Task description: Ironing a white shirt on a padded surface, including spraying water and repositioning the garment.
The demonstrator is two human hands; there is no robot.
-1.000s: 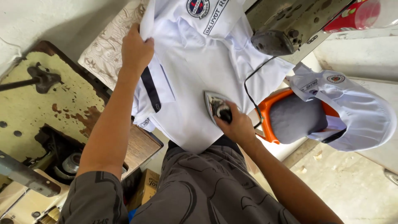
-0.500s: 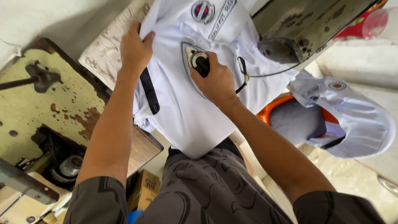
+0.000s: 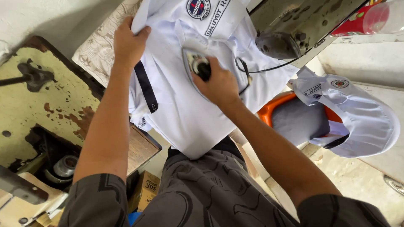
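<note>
— What's the person doing over there?

— Ironing. The right hand [image 3: 219,84] is wrapped tight around the dark handle of a small iron [image 3: 194,63], and the iron is sitting flat on a white shirt [image 3: 185,113] — roughly at the middle of the chest, just below the round badge.

— And the other hand?

— The left hand [image 3: 128,44] is pinching the shirt's edge near the collar, fingers curled over the fabric and pressing it down. A dark strip on the shirt is running just below that hand.

— Where's the shirt lying?

— It's spreading across a padded board with a pale patterned cover [image 3: 94,52], its lower part hanging off toward the person's grey patterned trousers [image 3: 198,189]. A black cord [image 3: 252,71] is looping over the cloth beside the iron.

— Anything else nearby?

— A worn, cream-painted sewing table [image 3: 42,105] is standing to the left. To the right, a second white garment [image 3: 357,117] is draping over an orange chair [image 3: 290,103] with a grey seat, well apart from the iron.
</note>
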